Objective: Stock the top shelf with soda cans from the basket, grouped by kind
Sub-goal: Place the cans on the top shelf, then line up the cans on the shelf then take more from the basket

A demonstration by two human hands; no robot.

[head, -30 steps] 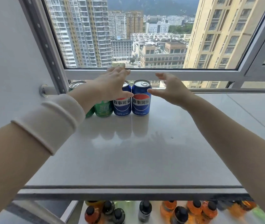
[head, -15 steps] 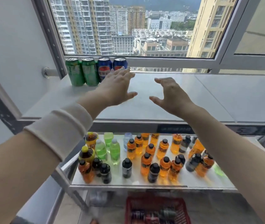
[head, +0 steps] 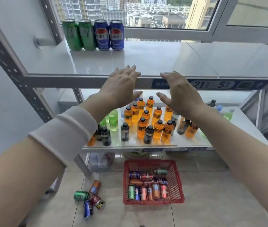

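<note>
My left hand [head: 121, 89], right hand [head: 180, 94] empty, fingers spread. In basket [head: 148, 165], cans [head: 147, 176] — likely full, hefty, slick — I'd wrap round middle.

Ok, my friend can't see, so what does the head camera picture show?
Two empty, open hands, left hand and right hand, hover at the front edge of the top shelf, where two green cans and two blue cans stand in a row at the back left. Below, a red basket of mixed cans sits on the floor.

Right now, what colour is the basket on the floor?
The basket is red, seen best in the head view.
</note>
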